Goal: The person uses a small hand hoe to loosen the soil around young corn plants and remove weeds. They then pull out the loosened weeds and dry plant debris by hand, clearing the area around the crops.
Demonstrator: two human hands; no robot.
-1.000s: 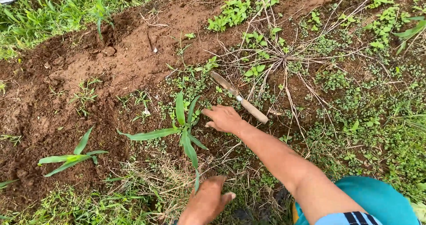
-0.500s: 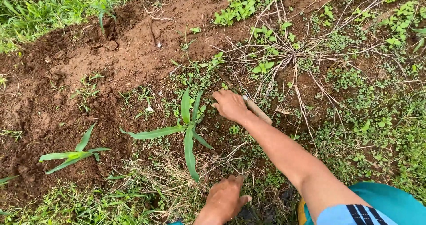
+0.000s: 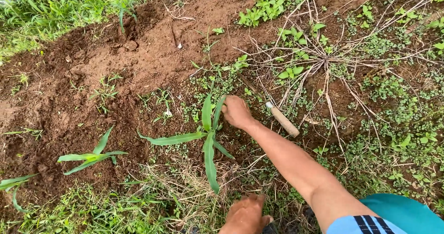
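At the far left edge only the tips of one seedling (image 3: 11, 183) show. Next comes a second seedling (image 3: 92, 154), whole, on bare red soil (image 3: 69, 100). The third seedling (image 3: 208, 137), the largest, stands just left of your right hand (image 3: 237, 111) — that makes three young plants in view. Your right hand is closed around small weeds (image 3: 222, 84) at that plant's base, fingers touching or nearly touching its leaves; a careless tug here could, I'd judge, tear a leaf or loosen its roots, since weed and stem share the same patch of ground. Your left hand (image 3: 245, 214) presses flat on dry grass (image 3: 185, 188) at the bottom, holding nothing. One knife (image 3: 282, 121) with a wooden handle lies just right of your right wrist — a backward sweep of the arm could catch its blade. Dry stalks (image 3: 319, 63) fan out beyond.
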